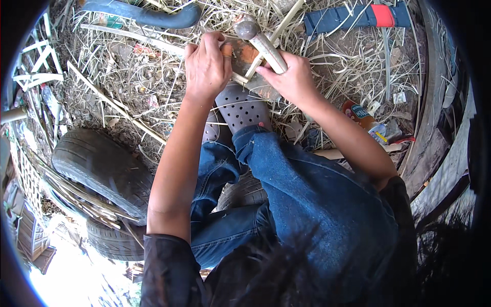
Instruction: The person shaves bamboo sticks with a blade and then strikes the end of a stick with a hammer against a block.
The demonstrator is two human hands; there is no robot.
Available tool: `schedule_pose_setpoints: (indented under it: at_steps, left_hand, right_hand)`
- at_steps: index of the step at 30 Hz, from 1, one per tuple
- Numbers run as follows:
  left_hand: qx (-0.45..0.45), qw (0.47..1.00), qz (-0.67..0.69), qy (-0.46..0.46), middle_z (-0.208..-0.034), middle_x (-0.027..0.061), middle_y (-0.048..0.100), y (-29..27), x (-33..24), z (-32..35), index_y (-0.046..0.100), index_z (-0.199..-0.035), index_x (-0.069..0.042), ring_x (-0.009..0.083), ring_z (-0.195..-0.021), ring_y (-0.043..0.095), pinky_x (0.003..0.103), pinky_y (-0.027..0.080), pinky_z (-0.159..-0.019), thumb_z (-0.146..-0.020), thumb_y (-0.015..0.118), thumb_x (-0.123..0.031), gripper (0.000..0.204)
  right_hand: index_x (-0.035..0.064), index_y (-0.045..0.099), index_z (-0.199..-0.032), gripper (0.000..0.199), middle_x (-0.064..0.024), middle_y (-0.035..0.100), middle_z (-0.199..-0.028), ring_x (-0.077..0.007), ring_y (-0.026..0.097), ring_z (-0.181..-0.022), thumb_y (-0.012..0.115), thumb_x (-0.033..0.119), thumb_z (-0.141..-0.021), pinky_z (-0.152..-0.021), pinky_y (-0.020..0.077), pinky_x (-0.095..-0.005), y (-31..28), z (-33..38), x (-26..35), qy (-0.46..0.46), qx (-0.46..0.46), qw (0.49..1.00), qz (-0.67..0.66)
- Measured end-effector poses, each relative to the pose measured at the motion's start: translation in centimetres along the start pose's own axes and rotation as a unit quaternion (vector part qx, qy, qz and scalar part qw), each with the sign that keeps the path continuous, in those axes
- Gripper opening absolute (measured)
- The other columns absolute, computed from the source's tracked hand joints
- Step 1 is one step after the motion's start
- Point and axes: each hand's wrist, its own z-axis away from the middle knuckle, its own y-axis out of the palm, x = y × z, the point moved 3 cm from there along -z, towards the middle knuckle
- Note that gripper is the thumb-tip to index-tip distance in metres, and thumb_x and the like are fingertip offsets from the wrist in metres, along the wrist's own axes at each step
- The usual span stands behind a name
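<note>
My right hand (294,82) is closed round the pale wooden handle of a hammer (270,53). The rounded dark head points away from me, toward the upper middle. A thin bamboo strip frame (251,71) with a pointed corner lies below the hammer, between my hands. My left hand (207,71) has its fingers bent over one of the strips at the left, pressing it near an orange-and-grey block (243,53). The fingertips of that hand are partly hidden. A long pale bamboo strip (138,38) runs left from it.
Shavings litter the dirt ground. My grey clog (240,107) rests just below the block. Old tyres (99,169) lie at the left, with bamboo strips on them. A blue curved object (143,14), a dark blue and red piece (358,19) and a plastic bottle (358,115) lie around.
</note>
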Motion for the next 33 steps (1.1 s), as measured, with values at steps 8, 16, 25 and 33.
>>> schedule_pose_setpoints:
  at_steps: [8,16,25,33]
  left_hand:
    - [0.003,1.000,0.005,-0.005,-0.075,0.0104,0.063,-0.8,-0.1,0.2,0.047,-0.105,-0.001,0.0280,-0.063,0.057,0.037,0.036,-0.070,-0.091,0.054,-0.010,0.018]
    - [-0.031,0.998,0.048,-0.010,-0.070,0.0081,0.058,-1.5,-0.9,0.0,0.049,-0.103,-0.002,0.0276,-0.058,0.054,0.037,0.034,-0.070,-0.091,0.056,-0.015,0.019]
    - [-0.009,0.999,-0.001,-0.034,-0.082,0.0082,0.060,-0.1,-0.8,0.0,0.050,-0.102,-0.003,0.0275,-0.064,0.058,0.039,0.035,-0.068,-0.090,0.058,-0.017,0.021]
    - [-0.001,0.998,-0.049,-0.029,-0.085,0.0084,0.059,0.4,-0.8,0.3,0.049,-0.104,-0.003,0.0271,-0.068,0.059,0.040,0.035,-0.070,-0.088,0.059,-0.020,0.025]
  right_hand:
    - [-0.0005,0.065,-0.084,0.018,-0.0116,0.070,-0.078,-0.0172,0.068,-0.066,0.076,0.013,-0.077,-0.060,0.0556,-0.0302,0.4,0.8,0.2,0.075,0.042,0.978,-0.188]
    - [0.0012,0.055,-0.085,0.019,-0.0112,0.068,-0.085,-0.0152,0.068,-0.075,0.072,0.009,-0.083,-0.052,0.0532,-0.0238,0.7,-0.2,-1.0,0.198,0.035,0.925,-0.323]
    - [-0.0040,0.058,-0.090,0.022,-0.0128,0.068,-0.084,-0.0154,0.069,-0.073,0.074,0.006,-0.080,-0.056,0.0558,-0.0239,0.9,-0.5,-0.7,0.195,0.043,0.938,-0.282]
    - [-0.0048,0.057,-0.088,0.020,-0.0132,0.068,-0.078,-0.0156,0.069,-0.070,0.074,0.004,-0.080,-0.062,0.0572,-0.0263,1.3,-0.7,-1.0,0.186,0.038,0.938,-0.290]
